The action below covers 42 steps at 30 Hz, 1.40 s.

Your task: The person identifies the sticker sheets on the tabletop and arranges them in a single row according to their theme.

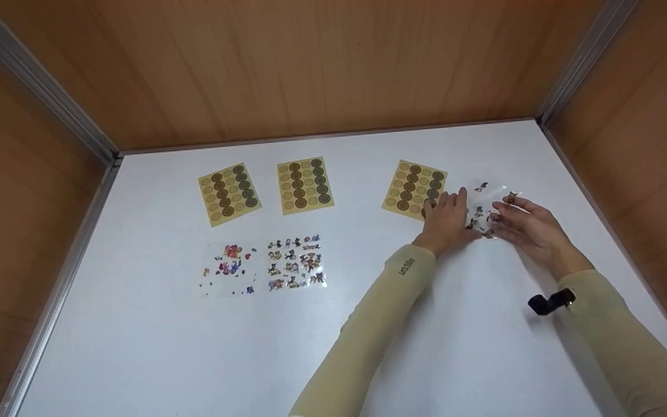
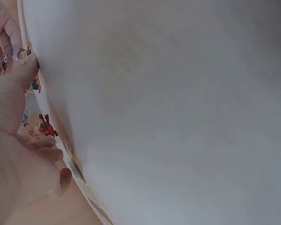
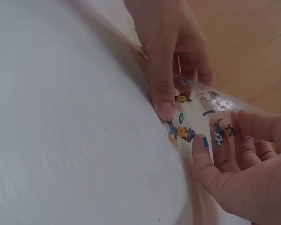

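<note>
A clear sticker sheet (image 1: 487, 200) with small cartoon animal figures is held at the table's right side. My left hand (image 1: 446, 223) grips its left edge; in the right wrist view the thumb (image 3: 165, 93) lies on the sheet's near face, with fingers behind. My right hand (image 1: 536, 231) pinches the opposite side, some fingers showing through the clear film (image 3: 194, 117). The sheet looks tilted up and slightly bent between both hands. Just left of them lies a yellow sheet of round stickers (image 1: 409, 185), its lower right corner partly hidden by my left hand.
Two more yellow round-sticker sheets, one at far left (image 1: 229, 194) and another beside it (image 1: 305, 185), lie toward the back. Below them are two clear sticker sheets, one colourful (image 1: 231, 269), one densely printed (image 1: 296, 263). Wooden panels (image 1: 333, 63) enclose the white table (image 1: 194, 353).
</note>
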Each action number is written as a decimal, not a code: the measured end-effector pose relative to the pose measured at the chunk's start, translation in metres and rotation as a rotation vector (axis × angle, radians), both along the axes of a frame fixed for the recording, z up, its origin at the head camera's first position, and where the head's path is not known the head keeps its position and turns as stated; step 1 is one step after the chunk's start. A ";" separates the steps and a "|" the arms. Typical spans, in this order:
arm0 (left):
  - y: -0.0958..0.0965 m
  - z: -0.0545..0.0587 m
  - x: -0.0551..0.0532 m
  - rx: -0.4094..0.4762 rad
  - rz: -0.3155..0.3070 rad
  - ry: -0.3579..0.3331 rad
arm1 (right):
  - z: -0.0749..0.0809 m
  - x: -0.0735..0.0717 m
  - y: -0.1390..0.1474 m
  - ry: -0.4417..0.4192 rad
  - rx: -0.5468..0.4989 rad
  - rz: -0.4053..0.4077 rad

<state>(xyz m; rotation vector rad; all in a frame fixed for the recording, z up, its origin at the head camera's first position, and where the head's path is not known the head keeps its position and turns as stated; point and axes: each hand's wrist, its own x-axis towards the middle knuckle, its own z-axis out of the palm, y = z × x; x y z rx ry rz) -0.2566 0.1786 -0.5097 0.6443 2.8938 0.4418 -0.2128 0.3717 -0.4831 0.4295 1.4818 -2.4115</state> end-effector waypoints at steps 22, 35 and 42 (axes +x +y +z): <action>-0.017 0.018 0.007 0.335 0.070 -0.001 | 0.006 -0.018 -0.021 0.035 0.051 0.063; -0.070 0.033 0.014 0.557 0.089 -0.069 | 0.015 -0.029 -0.056 0.101 0.229 0.148; -0.105 0.036 0.015 0.687 0.089 -0.089 | 0.021 -0.030 -0.073 0.135 0.218 0.197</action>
